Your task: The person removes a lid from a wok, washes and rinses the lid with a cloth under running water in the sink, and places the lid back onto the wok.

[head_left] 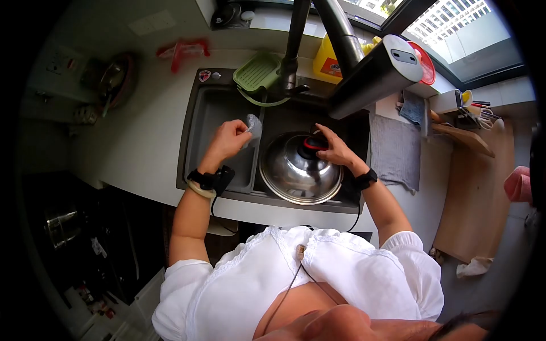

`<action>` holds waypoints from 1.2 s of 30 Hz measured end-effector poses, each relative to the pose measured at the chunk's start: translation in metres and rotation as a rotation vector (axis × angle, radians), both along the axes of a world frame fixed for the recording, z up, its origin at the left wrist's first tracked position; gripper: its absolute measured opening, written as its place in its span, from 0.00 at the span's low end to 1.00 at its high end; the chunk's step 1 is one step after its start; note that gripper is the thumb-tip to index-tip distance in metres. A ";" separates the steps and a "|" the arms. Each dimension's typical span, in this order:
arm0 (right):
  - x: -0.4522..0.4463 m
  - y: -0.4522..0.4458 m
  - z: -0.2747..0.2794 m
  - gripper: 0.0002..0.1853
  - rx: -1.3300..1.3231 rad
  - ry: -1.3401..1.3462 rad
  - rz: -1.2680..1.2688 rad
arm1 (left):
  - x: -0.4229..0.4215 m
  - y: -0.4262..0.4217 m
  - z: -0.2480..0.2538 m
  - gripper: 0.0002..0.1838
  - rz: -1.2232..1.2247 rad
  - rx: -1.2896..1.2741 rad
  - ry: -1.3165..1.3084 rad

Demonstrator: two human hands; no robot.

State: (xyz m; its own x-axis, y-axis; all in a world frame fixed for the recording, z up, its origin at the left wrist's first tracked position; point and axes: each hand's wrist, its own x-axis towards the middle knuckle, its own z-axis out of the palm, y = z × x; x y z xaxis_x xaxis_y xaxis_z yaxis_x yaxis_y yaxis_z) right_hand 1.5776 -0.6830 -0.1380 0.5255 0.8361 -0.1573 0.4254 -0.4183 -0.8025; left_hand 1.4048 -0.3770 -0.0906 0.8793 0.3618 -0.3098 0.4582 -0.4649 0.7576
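My left hand (229, 140) is closed on a thin whitish-grey scrap (253, 130), above the divider between the two basins; whether it is cloth or plastic I cannot tell. A domed steel pot lid (290, 176) lies tilted over the right basin of the dark sink (196, 131). On top it has a black knob with a red ring (313, 145). My right hand (338, 150) curves around this knob from the right, thumb in front and forefinger behind it. What lies under the lid is hidden.
A green drainer tray (257, 73) sits behind the sink beside the tap (290, 71). A wide dark cylinder (375, 77) slants over the right basin. A yellow jug (328, 59) stands behind. To the right are a grey cloth (395, 150) and a wooden board (480, 193).
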 end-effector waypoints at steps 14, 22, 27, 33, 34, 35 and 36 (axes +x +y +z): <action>0.031 0.051 0.097 0.44 0.370 -0.243 0.144 | 0.009 -0.130 -0.019 0.10 0.396 -1.042 -0.280; 0.024 0.058 0.090 0.37 0.346 -0.151 0.188 | 0.024 -0.133 -0.033 0.10 0.585 -1.141 -0.332; -0.001 0.033 0.032 0.22 0.487 0.323 -0.452 | 0.039 -0.135 -0.033 0.10 0.594 -1.167 -0.435; -0.049 0.025 -0.001 0.37 0.409 1.346 -0.633 | 0.042 -0.151 -0.029 0.11 0.671 -1.308 -0.445; -0.053 0.032 -0.002 0.33 0.478 1.352 -0.646 | 0.043 -0.155 -0.030 0.11 0.669 -1.312 -0.456; -0.053 0.039 -0.003 0.28 0.562 1.451 -0.558 | 0.043 -0.157 -0.031 0.12 0.666 -1.315 -0.469; -0.053 0.046 -0.003 0.23 0.646 1.546 -0.465 | 0.045 -0.156 -0.037 0.13 0.592 -1.079 -0.444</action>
State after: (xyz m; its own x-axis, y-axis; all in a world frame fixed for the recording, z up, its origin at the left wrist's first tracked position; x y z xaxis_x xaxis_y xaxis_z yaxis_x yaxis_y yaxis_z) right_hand 1.5246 -0.6369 -0.1409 0.4203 0.7968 -0.4341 -0.8845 0.2529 -0.3921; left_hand 1.4500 -0.5334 -0.1276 0.7752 0.4798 -0.4110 -0.0016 0.6520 0.7582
